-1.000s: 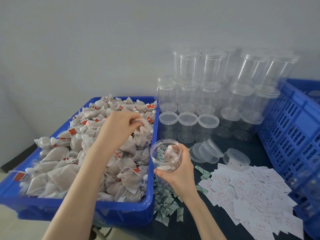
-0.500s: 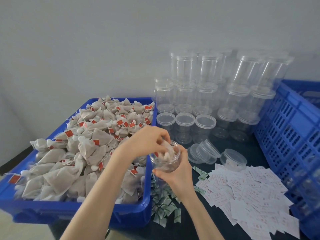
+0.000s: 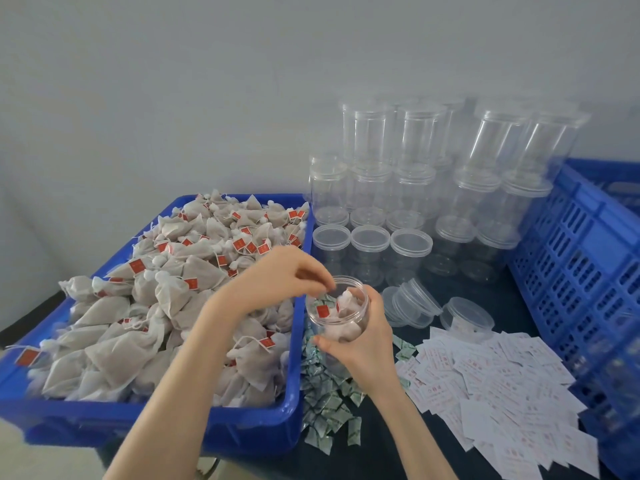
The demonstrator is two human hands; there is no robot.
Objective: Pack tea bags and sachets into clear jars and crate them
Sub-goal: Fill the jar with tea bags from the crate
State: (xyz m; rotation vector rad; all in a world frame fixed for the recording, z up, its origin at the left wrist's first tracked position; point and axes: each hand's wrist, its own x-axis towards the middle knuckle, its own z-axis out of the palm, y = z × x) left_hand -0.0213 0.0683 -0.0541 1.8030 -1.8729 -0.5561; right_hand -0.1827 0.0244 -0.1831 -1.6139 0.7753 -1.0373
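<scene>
Head view: right hand (image 3: 363, 344) grips jar (image 3: 337, 308); left hand (image 3: 291, 278), grip now loose and empty at the rim, tea bag (image 3: 346, 299) dropped in; filling continues.

Shallow blue plastic bin (image 3: 292, 403) heaped with mesh pyramid tea bags (image 3: 166, 306) fills lower left of frame; stacked clear plastic jars (image 3: 408, 188) stand behind it at upper right. At centre, open clear jar (image 3: 337, 313) sits between bin and loose clear lids (image 3: 415, 303). Small green sachets (image 3: 325, 407) lie below the jar, white paper sachets (image 3: 502, 386) lower right, blue slotted crate (image 3: 588, 258) at right edge.
</scene>
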